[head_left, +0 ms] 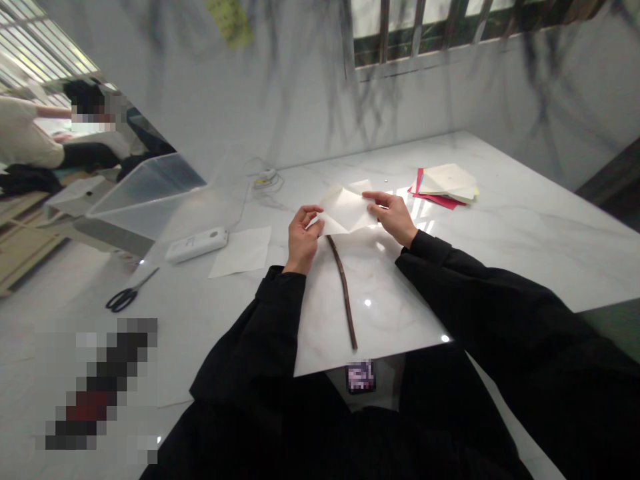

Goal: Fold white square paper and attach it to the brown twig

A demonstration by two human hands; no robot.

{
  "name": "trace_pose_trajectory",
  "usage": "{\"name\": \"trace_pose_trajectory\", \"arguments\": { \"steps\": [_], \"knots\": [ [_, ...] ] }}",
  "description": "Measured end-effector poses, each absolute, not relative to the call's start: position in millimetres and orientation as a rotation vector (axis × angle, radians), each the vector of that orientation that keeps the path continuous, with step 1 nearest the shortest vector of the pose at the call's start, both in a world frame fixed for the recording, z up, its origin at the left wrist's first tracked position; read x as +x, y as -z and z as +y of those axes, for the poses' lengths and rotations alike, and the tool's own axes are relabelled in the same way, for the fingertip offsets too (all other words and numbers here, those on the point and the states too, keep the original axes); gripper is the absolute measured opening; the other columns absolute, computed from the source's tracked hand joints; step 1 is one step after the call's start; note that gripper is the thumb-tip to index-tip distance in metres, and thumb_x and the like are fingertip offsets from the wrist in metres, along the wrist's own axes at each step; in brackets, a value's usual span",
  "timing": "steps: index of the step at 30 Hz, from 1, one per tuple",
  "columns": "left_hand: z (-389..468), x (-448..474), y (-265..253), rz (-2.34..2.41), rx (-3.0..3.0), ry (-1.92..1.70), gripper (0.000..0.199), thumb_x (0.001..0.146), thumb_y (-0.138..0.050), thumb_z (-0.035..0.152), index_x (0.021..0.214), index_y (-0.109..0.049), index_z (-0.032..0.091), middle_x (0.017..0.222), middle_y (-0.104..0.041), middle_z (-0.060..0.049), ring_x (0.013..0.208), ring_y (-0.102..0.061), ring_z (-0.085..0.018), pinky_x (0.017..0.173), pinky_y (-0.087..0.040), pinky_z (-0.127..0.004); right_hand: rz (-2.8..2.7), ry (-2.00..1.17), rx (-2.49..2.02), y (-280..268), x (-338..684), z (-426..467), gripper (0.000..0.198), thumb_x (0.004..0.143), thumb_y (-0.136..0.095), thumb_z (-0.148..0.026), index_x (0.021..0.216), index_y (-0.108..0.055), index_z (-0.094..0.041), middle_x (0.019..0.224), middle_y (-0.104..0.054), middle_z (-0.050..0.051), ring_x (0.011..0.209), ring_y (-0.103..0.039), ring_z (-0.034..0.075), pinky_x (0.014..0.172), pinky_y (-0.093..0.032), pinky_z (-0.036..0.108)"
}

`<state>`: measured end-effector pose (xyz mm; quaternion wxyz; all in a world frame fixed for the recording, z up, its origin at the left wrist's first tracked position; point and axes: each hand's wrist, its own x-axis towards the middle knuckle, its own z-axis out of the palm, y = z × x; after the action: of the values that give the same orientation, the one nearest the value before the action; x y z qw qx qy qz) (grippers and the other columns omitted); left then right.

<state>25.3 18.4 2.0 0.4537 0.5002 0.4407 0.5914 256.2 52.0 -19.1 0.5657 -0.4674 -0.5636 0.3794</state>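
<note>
A creased sheet of white paper (347, 208) is held up just above the marble-patterned table (320, 300). My left hand (304, 233) pinches its left edge between thumb and fingers. At the opposite edge, my right hand (393, 215) grips the paper the same way, so both hands are closed on it. Fold lines meet near the middle of the sheet. Below the paper, a thin brown stick (343, 287) lies on the table and points toward me; its far end is hidden by the sheet.
Scissors (131, 292), a white oblong device (197, 245) and a flat white sheet (241, 251) lie on the left. A clear plastic bin (150, 193) is beyond them. Several coloured papers (445, 185) are stacked at the back right. Another person (35, 133) is at far left.
</note>
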Motion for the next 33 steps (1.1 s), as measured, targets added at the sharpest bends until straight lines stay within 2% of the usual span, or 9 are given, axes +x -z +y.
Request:
{"name": "trace_pose_trajectory", "arguments": {
  "steps": [2,3,7,9,12,19,28,33],
  "knots": [
    [20.2,24.1,1.2,1.147,1.332,-1.463,0.012,0.080,-0.073,0.016,0.091,-0.075,0.021,0.101,-0.075,-0.003,0.065,-0.058,-0.010,0.060,-0.045,-0.021,-1.323,-0.945,-1.073,18.1,255.5,50.5,0.046,0.081,-0.068,-0.032,0.124,-0.079,-0.020,0.099,-0.076,0.005,0.082,-0.067,0.019,0.073,-0.060,0.034],
    [21.1,23.6,2.8,1.158,1.352,-1.464,0.011,0.081,-0.073,0.017,0.091,-0.076,0.020,0.101,-0.076,-0.003,0.067,-0.059,-0.010,0.062,-0.047,-0.022,-1.330,-0.974,-1.051,17.5,254.7,49.4,0.047,0.082,-0.069,-0.033,0.126,-0.078,-0.020,0.095,-0.076,0.004,0.077,-0.066,0.018,0.069,-0.059,0.033],
    [24.1,21.6,5.5,1.108,1.248,-1.487,0.034,0.077,-0.077,0.017,0.111,-0.079,0.020,0.117,-0.078,-0.006,0.094,-0.072,-0.018,0.082,-0.057,-0.028,-1.368,-1.055,-0.968,15.1,251.6,44.8,0.050,0.084,-0.074,-0.040,0.130,-0.076,-0.021,0.083,-0.073,0.001,0.073,-0.064,0.018,0.065,-0.058,0.032],
    [24.9,20.3,4.9,1.066,1.153,-1.485,0.041,0.075,-0.080,0.016,0.116,-0.078,0.020,0.122,-0.078,-0.008,0.106,-0.073,-0.021,0.094,-0.059,-0.032,-1.366,-1.078,-0.957,14.3,250.8,43.6,0.049,0.086,-0.075,-0.043,0.130,-0.076,-0.022,0.084,-0.074,0.002,0.074,-0.064,0.018,0.065,-0.059,0.033],
    [25.3,18.6,2.8,1.042,1.027,-1.462,0.046,0.074,-0.082,0.015,0.119,-0.078,0.020,0.122,-0.079,-0.009,0.111,-0.073,-0.024,0.102,-0.060,-0.038,-1.331,-1.108,-0.964,13.5,250.9,43.5,0.048,0.088,-0.073,-0.045,0.129,-0.077,-0.022,0.093,-0.077,0.004,0.077,-0.067,0.018,0.066,-0.061,0.033],
    [26.2,16.6,-1.5,1.003,0.833,-1.428,0.048,0.074,-0.086,0.012,0.120,-0.078,0.017,0.113,-0.081,-0.010,0.113,-0.075,-0.026,0.104,-0.061,-0.038,-1.254,-1.196,-1.002,8.6,252.3,42.1,0.048,0.089,-0.074,-0.044,0.130,-0.076,-0.020,0.104,-0.081,0.007,0.087,-0.072,0.020,0.075,-0.064,0.036],
    [32.4,7.6,3.8,0.898,0.887,-1.378,0.041,0.084,-0.086,0.022,0.125,-0.077,0.023,0.130,-0.077,-0.008,0.129,-0.069,-0.030,0.106,-0.062,-0.039,-1.195,-1.257,-0.971,4.1,253.8,38.4,0.045,0.087,-0.076,-0.042,0.128,-0.076,-0.022,0.102,-0.079,0.005,0.085,-0.070,0.017,0.078,-0.063,0.035],
    [34.1,4.7,5.7,0.875,0.872,-1.373,0.039,0.085,-0.086,0.023,0.123,-0.077,0.025,0.132,-0.075,-0.007,0.130,-0.069,-0.028,0.107,-0.062,-0.038,-1.231,-1.253,-0.969,3.4,255.1,38.1,0.049,0.086,-0.077,-0.046,0.129,-0.075,-0.022,0.102,-0.079,0.005,0.085,-0.070,0.017,0.079,-0.063,0.036]
  ]
}}
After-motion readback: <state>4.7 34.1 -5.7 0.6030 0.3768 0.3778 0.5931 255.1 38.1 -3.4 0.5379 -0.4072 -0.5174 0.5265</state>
